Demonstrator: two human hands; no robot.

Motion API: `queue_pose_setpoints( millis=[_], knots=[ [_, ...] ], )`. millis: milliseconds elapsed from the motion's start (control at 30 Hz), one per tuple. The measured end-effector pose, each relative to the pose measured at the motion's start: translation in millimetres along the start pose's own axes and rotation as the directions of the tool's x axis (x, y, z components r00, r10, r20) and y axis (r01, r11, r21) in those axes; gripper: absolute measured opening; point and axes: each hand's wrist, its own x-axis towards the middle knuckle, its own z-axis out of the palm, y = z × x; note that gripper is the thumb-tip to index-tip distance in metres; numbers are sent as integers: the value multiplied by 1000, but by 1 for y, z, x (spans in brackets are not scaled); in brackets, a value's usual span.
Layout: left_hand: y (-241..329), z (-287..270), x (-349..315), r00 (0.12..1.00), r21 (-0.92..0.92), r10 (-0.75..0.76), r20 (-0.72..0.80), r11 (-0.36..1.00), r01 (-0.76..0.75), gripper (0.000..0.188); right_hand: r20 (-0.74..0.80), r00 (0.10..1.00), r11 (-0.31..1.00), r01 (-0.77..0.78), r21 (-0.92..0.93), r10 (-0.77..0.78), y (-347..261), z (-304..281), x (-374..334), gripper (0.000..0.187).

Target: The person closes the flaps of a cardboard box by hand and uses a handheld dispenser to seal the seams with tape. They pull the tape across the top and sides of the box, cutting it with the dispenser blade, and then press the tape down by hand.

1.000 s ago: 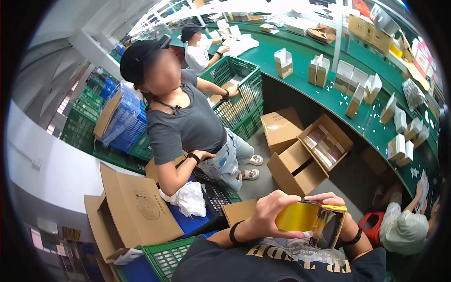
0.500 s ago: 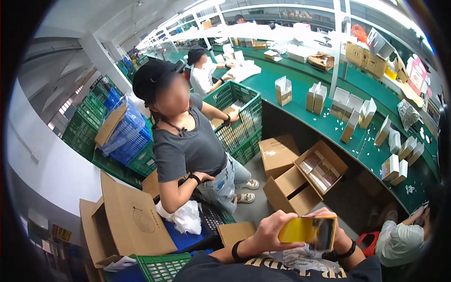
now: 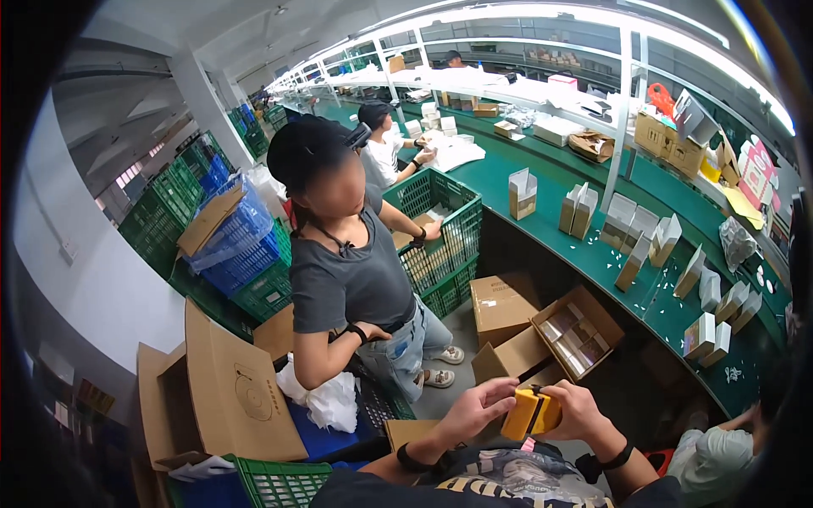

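Observation:
Low in front of me, my right hand (image 3: 581, 411) is closed around the right side of a small yellow block-like item (image 3: 522, 416). A dark strip runs down between its two yellow parts. My left hand (image 3: 479, 410) lies at the item's left edge, fingers stretched out and thumb apart from them, fingertips close against it. Crumpled clear plastic (image 3: 517, 474) sits against my dark shirt below the hands. What the item is I cannot tell.
A person in grey (image 3: 356, 271) stands ahead, one hand in a green crate (image 3: 471, 222). Open cartons (image 3: 616, 315) rest on the floor. A green bench (image 3: 550, 222) bears several small boxes. Another person (image 3: 720, 449) sits lower right. A large carton (image 3: 241, 394) stands left.
The yellow item has turned from showing its broad side to nearly edge-on. My left fingers have straightened from their grip. The view has shifted slightly.

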Motion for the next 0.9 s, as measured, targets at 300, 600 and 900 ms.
queue_pose_setpoints(
  millis=[300, 600, 900],
  knots=[
    [4, -12, -14, 976, -34, -209, 57, 977, 211, 32, 74, 968, 962, 249, -113, -241, -11, -23, 12, 75],
    [41, -10, -4, 995, -65, -96, -25, 993, 94, 18, 60, 967, 867, 249, -432, -247, -40, -58, 31, 60],
    [56, -8, -7, 990, -22, 90, -113, 995, -93, 14, 64, 925, 711, 332, -620, -376, -41, -72, 29, 52]
  ],
)
